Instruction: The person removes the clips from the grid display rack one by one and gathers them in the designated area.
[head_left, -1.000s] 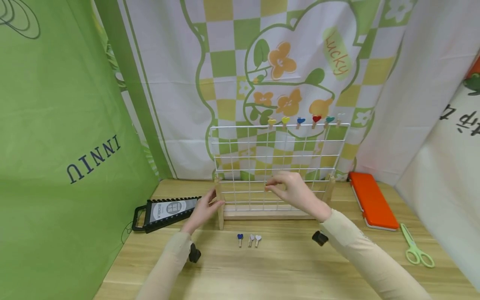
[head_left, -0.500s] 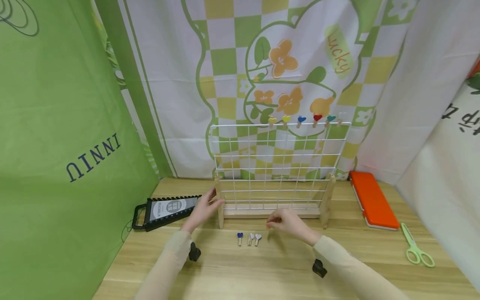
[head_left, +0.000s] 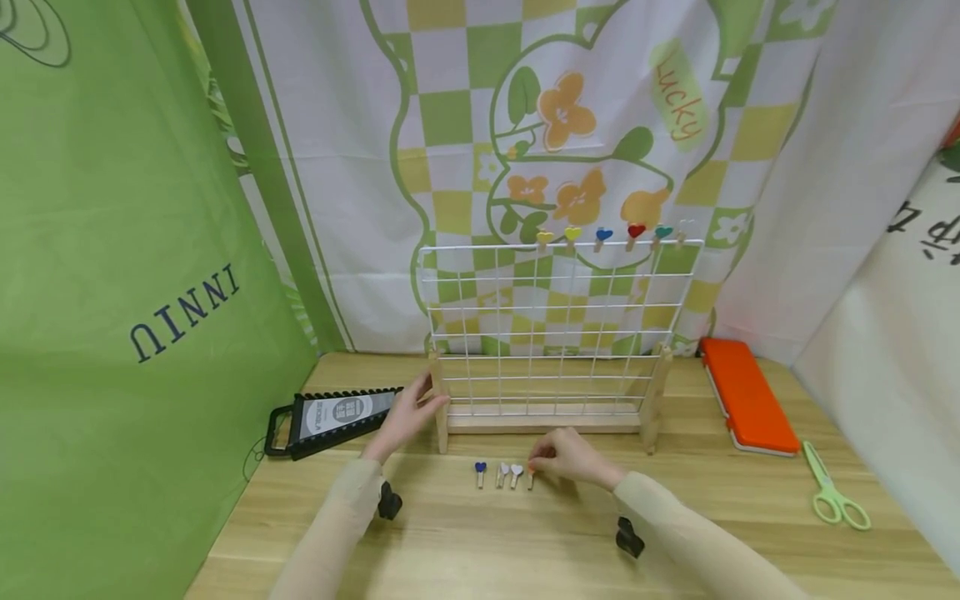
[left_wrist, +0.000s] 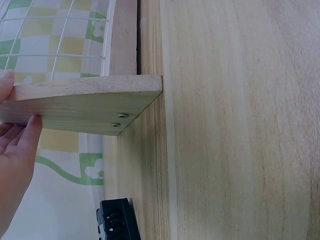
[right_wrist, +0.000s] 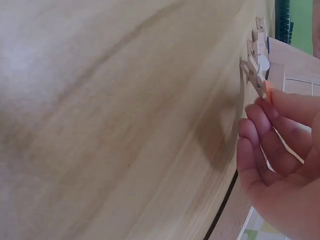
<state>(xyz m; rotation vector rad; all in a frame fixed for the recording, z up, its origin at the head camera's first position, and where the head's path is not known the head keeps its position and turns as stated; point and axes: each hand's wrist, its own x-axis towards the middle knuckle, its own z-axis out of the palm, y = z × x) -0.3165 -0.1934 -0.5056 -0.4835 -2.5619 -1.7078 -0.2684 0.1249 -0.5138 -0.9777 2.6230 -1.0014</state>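
My right hand pinches a small wooden clothespin with an orange heart between thumb and fingertips, low over the tabletop. Just left of it stand in a row two clothespins with white hearts and one with a dark blue heart. My left hand holds the left wooden upright of a white wire grid rack, thumb on one side and fingers on the other. Along the grid's top wire sit several heart clothespins, among them yellow, blue, red and green ones.
A black toothed holder with a grey label lies left of the rack. On the right are a red-orange case and light green scissors. Patterned cloth hangs behind the table, with green cloth at the left.
My right hand has come down from in front of the grid to the tabletop, bringing the orange-heart clothespin beside the row. My left hand stays on the upright.
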